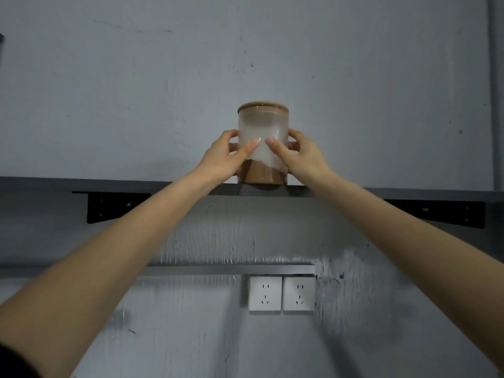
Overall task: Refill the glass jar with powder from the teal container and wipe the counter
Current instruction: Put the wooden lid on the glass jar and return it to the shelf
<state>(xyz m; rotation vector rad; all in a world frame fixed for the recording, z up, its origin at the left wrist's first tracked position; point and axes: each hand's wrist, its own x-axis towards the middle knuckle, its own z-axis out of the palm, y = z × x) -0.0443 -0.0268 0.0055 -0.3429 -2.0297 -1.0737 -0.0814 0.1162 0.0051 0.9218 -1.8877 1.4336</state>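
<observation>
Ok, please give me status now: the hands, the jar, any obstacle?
Left hand and right hand both grip glass jar. Jar upright on shelf, lid on, little brown powder. No obstacle seen.

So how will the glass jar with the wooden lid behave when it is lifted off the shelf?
The frosted glass jar with wooden lid is probably rigid and breakable. Brown powder fills only its bottom, so it is likely light. Smooth walls may slip; the left hand and right hand grip opposite sides.

Both hands hide the glass jar (263,132) sides (fingers behind).
</observation>
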